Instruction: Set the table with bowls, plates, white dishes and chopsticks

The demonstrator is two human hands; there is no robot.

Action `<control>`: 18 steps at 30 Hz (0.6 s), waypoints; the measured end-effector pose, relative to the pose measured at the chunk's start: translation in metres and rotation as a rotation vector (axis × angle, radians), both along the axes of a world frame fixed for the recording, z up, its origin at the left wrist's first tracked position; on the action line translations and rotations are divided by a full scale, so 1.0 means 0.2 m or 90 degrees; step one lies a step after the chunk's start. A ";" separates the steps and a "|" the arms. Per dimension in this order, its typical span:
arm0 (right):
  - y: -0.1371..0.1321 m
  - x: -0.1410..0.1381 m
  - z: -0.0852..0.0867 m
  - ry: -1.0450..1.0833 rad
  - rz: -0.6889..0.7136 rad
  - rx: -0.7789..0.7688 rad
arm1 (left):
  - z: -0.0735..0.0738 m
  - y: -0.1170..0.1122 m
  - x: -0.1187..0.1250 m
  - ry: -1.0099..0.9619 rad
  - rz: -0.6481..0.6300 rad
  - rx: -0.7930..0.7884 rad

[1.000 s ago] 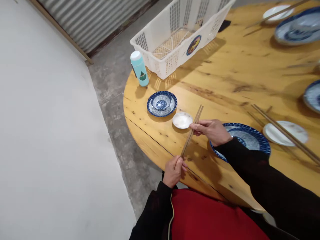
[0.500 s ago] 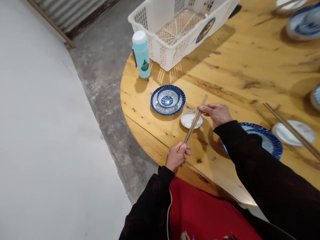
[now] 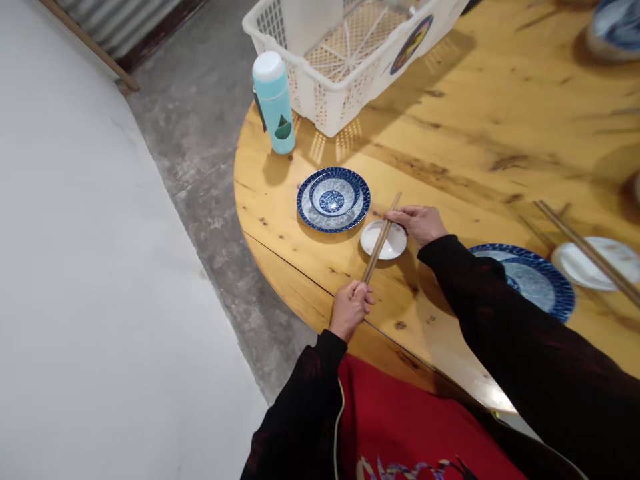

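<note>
I had the chopsticks pinched at both ends. My left hand was closed around their lower ends at the table's near edge. My right hand gripped them near the upper ends between thumb and fingertips. Held that way, the pair ran as one straight line from about seven o'clock to one o'clock, the two sticks pressed side by side. I judge that a hand at each end was what stopped them splaying or rolling.

Their middle crossed over the small white dish; whether they touched its rim I could not tell. At about ten o'clock from that dish, just beside it, sat a blue plate with a small bowl nested in its centre. Farther out along eleven o'clock a pale blue bottle stood upright near the table edge, next to a white basket. Toward three o'clock, partly under my right sleeve, lay a larger blue plate. Beyond it another pair of sticks rested across a second white dish.
</note>
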State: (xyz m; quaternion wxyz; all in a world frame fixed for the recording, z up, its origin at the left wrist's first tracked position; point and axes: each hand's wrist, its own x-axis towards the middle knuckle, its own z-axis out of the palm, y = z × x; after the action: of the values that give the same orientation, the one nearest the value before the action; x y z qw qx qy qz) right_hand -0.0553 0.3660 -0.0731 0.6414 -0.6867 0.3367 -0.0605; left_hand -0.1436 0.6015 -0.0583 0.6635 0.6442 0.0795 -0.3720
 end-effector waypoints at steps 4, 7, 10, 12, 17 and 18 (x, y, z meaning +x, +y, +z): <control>0.00 0.00 -0.01 0.000 -0.016 0.018 | -0.01 -0.01 0.00 0.007 0.001 -0.004; 0.00 0.00 0.00 -0.005 -0.018 0.031 | -0.01 -0.02 0.00 0.011 0.002 -0.004; 0.00 0.00 0.01 -0.006 -0.013 0.041 | 0.00 -0.02 0.01 0.019 0.002 -0.004; 0.00 -0.01 0.02 -0.006 -0.013 0.040 | 0.01 -0.02 0.01 0.023 0.005 -0.005; 0.02 -0.01 0.03 -0.001 -0.021 0.035 | 0.03 -0.02 0.02 0.022 0.015 -0.002; 0.02 -0.01 0.03 0.000 -0.024 0.030 | 0.02 -0.03 0.02 0.022 0.018 0.000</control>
State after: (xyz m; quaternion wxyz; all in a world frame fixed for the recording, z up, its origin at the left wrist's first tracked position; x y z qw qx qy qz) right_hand -0.0568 0.3705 -0.0663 0.6559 -0.6653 0.3507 -0.0646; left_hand -0.1396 0.5963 -0.0534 0.6673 0.6362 0.0999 -0.3742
